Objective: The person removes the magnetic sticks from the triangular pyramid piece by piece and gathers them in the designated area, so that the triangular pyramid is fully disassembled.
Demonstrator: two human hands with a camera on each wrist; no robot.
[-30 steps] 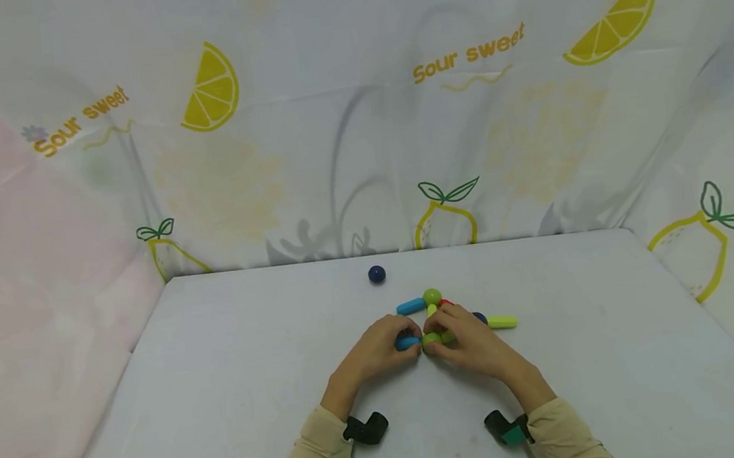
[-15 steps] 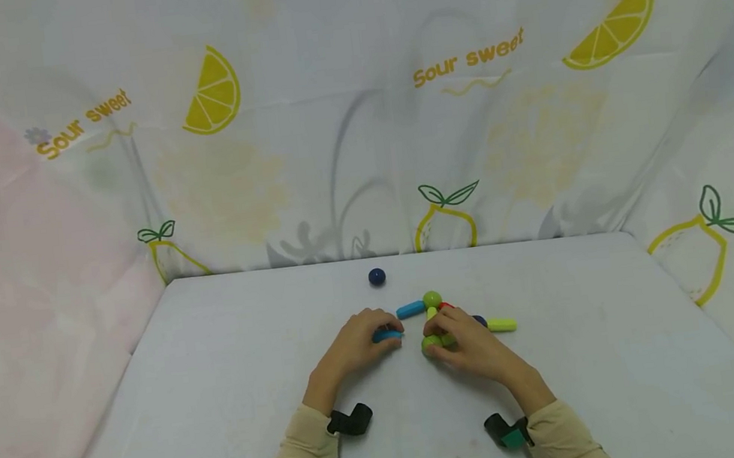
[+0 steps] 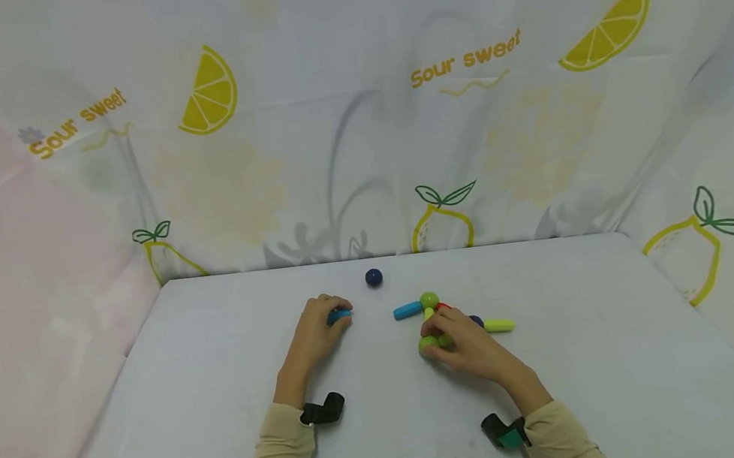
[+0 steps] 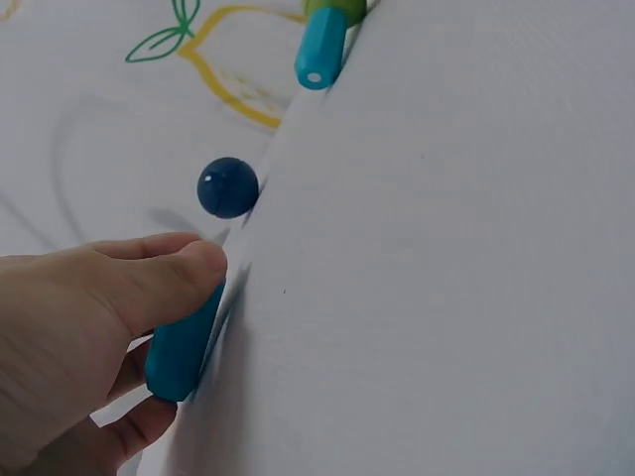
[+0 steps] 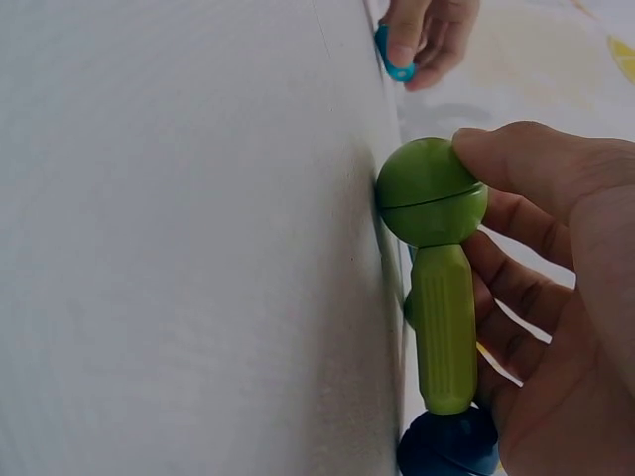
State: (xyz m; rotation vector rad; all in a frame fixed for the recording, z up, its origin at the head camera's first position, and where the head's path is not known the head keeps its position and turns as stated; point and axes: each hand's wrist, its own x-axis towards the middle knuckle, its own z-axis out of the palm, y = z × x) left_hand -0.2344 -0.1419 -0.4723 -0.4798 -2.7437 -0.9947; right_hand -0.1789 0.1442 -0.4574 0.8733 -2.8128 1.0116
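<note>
My left hand (image 3: 314, 335) pinches a blue rod (image 4: 185, 347) between thumb and fingers, left of the joined toy pieces and close over the table. The thumb of my right hand (image 3: 470, 344) lies on a green ball (image 5: 427, 188), with its fingers curled behind. A green rod (image 5: 446, 327) joins that ball to a dark blue ball (image 5: 448, 442). Farther back in the same structure are another green ball (image 3: 429, 300), a second blue rod (image 3: 407, 310) and a red piece (image 3: 442, 306). A yellow-green rod (image 3: 500, 325) sticks out to the right. My right fingers hide part of it all.
A loose dark blue ball (image 3: 374, 278) sits near the back edge of the white table (image 3: 178, 417). Behind the table hangs a pale cloth (image 3: 329, 135) printed with lemons. Each wrist wears a small black camera (image 3: 322, 409).
My left hand has drawn the blue rod away from the near green ball, moving left and back across the table. The right hand stays on the structure.
</note>
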